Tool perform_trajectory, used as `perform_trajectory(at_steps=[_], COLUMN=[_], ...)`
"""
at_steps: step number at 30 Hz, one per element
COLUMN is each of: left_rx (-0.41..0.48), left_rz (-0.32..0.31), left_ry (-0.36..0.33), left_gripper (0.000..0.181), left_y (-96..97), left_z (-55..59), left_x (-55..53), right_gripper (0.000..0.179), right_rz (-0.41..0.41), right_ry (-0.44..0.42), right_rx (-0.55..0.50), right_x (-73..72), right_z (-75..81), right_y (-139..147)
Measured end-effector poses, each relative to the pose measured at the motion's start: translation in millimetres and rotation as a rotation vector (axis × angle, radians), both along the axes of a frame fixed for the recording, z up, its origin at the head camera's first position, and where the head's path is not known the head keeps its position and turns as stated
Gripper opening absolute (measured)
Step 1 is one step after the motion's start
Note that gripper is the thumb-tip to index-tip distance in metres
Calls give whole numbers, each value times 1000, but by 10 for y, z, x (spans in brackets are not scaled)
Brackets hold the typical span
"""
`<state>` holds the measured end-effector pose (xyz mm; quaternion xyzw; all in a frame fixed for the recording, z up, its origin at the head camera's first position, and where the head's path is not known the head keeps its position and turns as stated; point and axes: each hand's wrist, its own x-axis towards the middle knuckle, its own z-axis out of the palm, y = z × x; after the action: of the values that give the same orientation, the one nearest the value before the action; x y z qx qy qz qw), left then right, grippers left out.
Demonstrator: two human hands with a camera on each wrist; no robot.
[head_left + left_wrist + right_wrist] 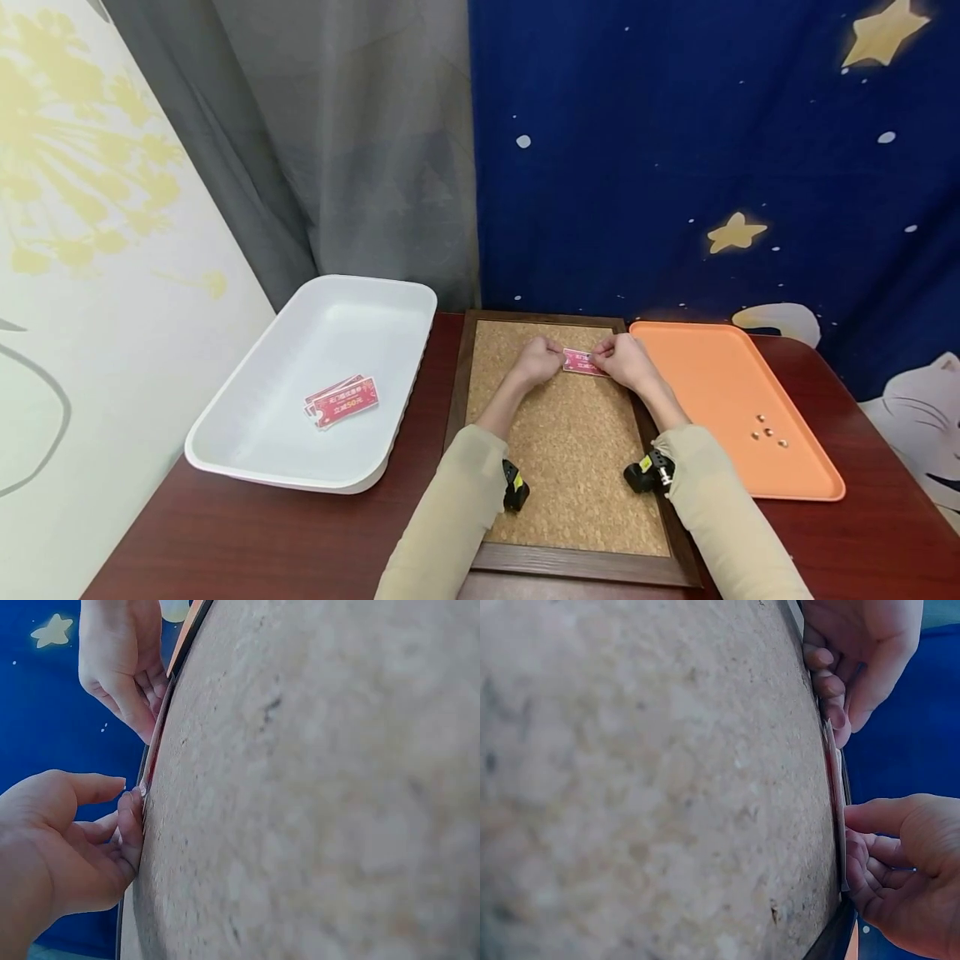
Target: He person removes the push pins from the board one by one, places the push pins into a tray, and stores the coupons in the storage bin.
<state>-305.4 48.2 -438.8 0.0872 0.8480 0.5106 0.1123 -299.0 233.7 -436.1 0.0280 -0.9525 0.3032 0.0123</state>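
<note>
A red printed paper coupon (578,362) with a white border lies across the upper part of the cork board (570,450). My left hand (538,362) pinches its left end; a tiny shiny spot shows by those fingertips in the left wrist view, too small to name. On the coupon's right part, my right hand (624,360) has thumb and fingers drawn together at the paper. Seen edge-on in the right wrist view, the coupon (835,780) runs between the left hand (855,660) and the right hand (907,870). Whether a small pin sits under the right fingertips is hidden.
Several more coupons (347,403) lie overlapped in a white basin (255,454) at left. To the right, an orange tray (697,367) holds several small metallic pieces (768,432). The board's dark wooden frame (585,564) rests on the reddish-brown table (300,542); curtains hang behind.
</note>
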Motion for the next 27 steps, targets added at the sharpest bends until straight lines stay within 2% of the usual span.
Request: perform_trajectory(at_steps=[7,13,27], left_rx=[31,-17,-59], left_rz=[42,58,70], left_ry=[-26,-2,14], left_gripper=[16,13,9], left_y=[12,13,31], left_z=[0,-12,-12], left_x=[-6,-5,29], right_gripper=[16,15,17], right_rz=[-8,-22,-39], right_ry=[-18,-46,-85], right_rx=[17,19,14], right_x=[-26,-39,-60], right_z=[3,26,58], right_y=[-21,-28,-19])
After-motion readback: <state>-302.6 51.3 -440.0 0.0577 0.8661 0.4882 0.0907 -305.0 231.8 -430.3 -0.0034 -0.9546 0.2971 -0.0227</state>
